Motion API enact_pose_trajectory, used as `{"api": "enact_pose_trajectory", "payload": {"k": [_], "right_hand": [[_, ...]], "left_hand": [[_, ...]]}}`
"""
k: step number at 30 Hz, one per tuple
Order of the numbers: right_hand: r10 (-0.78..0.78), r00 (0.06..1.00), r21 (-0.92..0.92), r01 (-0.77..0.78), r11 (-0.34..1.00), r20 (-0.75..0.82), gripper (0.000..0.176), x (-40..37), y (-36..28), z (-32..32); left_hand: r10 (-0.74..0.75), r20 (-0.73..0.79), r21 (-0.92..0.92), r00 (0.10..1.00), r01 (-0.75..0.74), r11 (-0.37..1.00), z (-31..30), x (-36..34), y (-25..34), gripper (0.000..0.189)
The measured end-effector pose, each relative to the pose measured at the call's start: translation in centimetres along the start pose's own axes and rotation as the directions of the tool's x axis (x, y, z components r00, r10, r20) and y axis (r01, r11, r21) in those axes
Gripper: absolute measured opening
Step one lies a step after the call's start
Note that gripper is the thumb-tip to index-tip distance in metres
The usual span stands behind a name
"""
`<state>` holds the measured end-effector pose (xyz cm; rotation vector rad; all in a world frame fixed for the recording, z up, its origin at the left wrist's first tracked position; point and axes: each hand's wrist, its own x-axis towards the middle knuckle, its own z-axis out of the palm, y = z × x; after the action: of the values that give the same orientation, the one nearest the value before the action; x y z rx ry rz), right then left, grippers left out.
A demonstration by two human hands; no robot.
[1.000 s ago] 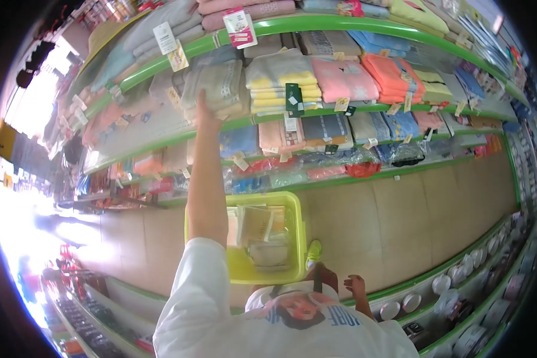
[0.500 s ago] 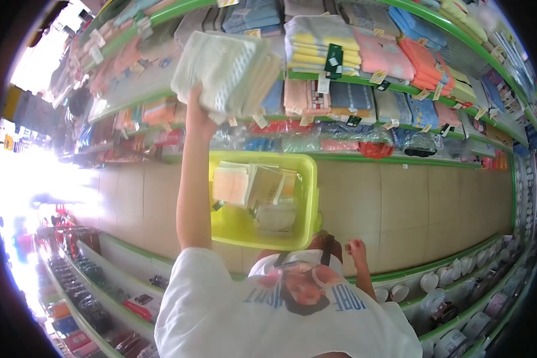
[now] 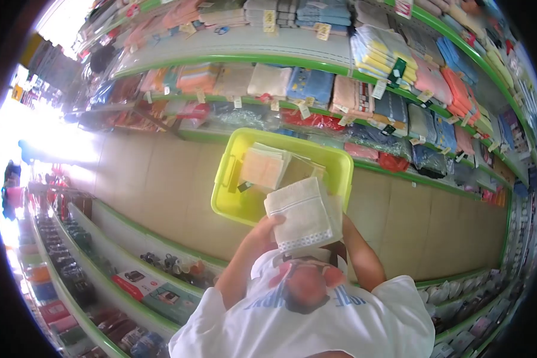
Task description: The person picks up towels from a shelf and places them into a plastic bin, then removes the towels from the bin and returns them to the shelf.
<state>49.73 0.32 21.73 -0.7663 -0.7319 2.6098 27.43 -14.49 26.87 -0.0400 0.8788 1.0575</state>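
A stack of folded cream towels with a patterned border is held tilted in front of my chest. My left hand grips its left edge, thumb on top. My right hand is at the stack's right edge, its fingers hidden behind the towels. Just beyond the stack, a yellow-green plastic tub stands on the floor. Inside it lie folded peach towels and a brownish folded piece, partly covered by the held stack.
Ahead, green-edged shelves carry folded towels in many colours with price tags. Yellow and white towels sit on the upper right shelf. Behind me on the left, a lower shelf holds boxed goods; bowls stand at lower right. Tiled floor runs between.
My left hand has brought the cream towels down from shelf height to my chest. My right hand has moved up to the stack. The view has shifted left.
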Motion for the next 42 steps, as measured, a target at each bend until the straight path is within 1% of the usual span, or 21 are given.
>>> {"api": "enact_pose_trajectory", "payload": {"k": [2,3,6,7,10,11,14,17,20,21,24,26,30,33,35,36,37,38,40,41,42], "right_hand": [[0.062,0.998,0.076,-0.062,0.995,0.0,0.046,1.2,1.2,1.2],[0.087,0.996,0.115,-0.086,0.99,-0.007,0.046,1.9,1.6,1.7],[0.15,0.989,0.213,-0.142,0.967,-0.02,0.048,3.3,2.7,3.0],[0.168,0.986,0.242,-0.157,0.957,-0.023,0.048,3.7,3.0,3.4],[0.213,0.976,0.322,-0.188,0.928,-0.043,0.049,4.1,3.6,4.2],[0.223,0.974,0.344,-0.194,0.919,-0.047,0.049,4.2,3.8,4.3],[0.257,0.964,0.396,-0.211,0.894,-0.067,0.051,4.3,4.0,4.7],[0.286,0.954,0.421,-0.225,0.879,-0.087,0.052,4.5,4.1,4.8],[0.303,0.946,0.385,-0.239,0.892,-0.116,0.053,4.2,4.3,3.8],[0.301,0.946,0.34,-0.245,0.908,-0.122,0.057,4.2,4.6,2.9],[0.263,0.951,0.157,-0.238,0.959,-0.165,0.066,3.5,5.8,0.6],[0.189,0.959,-0.034,-0.201,0.979,-0.211,0.067,2.6,6.7,-0.2],[0.159,0.97,-0.052,-0.171,0.984,-0.186,0.067,0.8,7.1,-1.0],[0.11,0.976,-0.01,-0.114,0.993,-0.187,0.062,-0.8,6.9,-1.7],[0.068,0.984,0.027,-0.065,0.998,-0.167,0.056,-2.2,6.3,-2.2],[0.077,0.977,-0.004,-0.079,0.997,-0.198,0.058,-2.7,5.5,-1.3],[0.083,0.969,-0.034,-0.094,0.995,-0.231,0.06,-3.2,4.3,0.0],[0.089,0.96,-0.06,-0.109,0.992,-0.264,0.063,-3.5,3.9,0.8],[0.088,0.946,-0.093,-0.122,0.988,-0.311,0.062,-2.7,4.7,1.3],[0.086,0.938,-0.111,-0.13,0.985,-0.335,0.061,-2.5,4.8,1.3],[0.084,0.94,-0.055,-0.108,0.993,-0.33,0.06,-2.9,4.0,1.7]], "left_hand": [[0.066,-0.03,0.073,0.997,-0.064,0.995,-1.3,-1.5,1.1,0.063],[0.079,0.005,0.044,0.997,-0.08,0.996,0.4,-3.2,2.8,0.063],[0.035,0.073,-0.003,0.997,-0.034,0.999,-2.7,-3.4,3.4,0.064],[0.045,0.054,0.054,0.998,-0.048,0.997,-3.4,-3.4,3.3,0.071],[0.057,0.156,-0.027,0.986,-0.054,0.998,-4.3,-3.8,2.3,0.079],[0.068,0.131,-0.078,0.989,-0.059,0.995,-5.2,-3.8,1.4,0.084],[0.034,0.06,-0.172,0.998,-0.023,0.985,-6.0,-5.3,0.8,0.083],[0.121,0.032,-0.084,0.992,-0.118,0.989,-6.0,-6.3,2.1,0.08],[0.113,-0.045,0.153,0.993,-0.105,0.983,-8.9,-5.3,2.3,0.075],[0.147,-0.07,0.207,0.987,-0.129,0.97,-8.4,-5.3,2.7,0.07],[0.089,-0.16,0.279,0.983,-0.041,0.959,-9.5,-3.3,2.1,0.067],[0.135,-0.15,0.346,0.979,-0.075,0.935,-11.1,-0.9,0.8,0.067],[0.223,-0.16,0.413,0.962,-0.14,0.9,-9.7,0.6,-0.2,0.068],[0.192,-0.106,0.335,0.976,-0.147,0.931,-9.5,0.6,-0.5,0.07],[0.149,-0.006,0.191,0.989,-0.145,0.971,-10.2,-0.2,-0.5,0.07],[0.129,0.046,0.121,0.991,-0.133,0.984,-10.5,-0.6,-0.6,0.071],[0.101,0.11,0.122,0.989,-0.114,0.986,-10.2,-0.4,-0.7,0.072],[0.097,0.066,0.124,0.993,-0.104,0.987,-9.8,-0.4,-0.9,0.072],[0.09,-0.017,0.131,0.996,-0.087,0.988,-4.7,-1.0,-0.4,0.071],[0.124,-0.03,0.202,0.992,-0.116,0.973,-4.9,0.6,-1.1,0.068],[0.128,-0.028,0.207,0.991,-0.119,0.971,-4.8,1.5,-0.9,0.068]]}}
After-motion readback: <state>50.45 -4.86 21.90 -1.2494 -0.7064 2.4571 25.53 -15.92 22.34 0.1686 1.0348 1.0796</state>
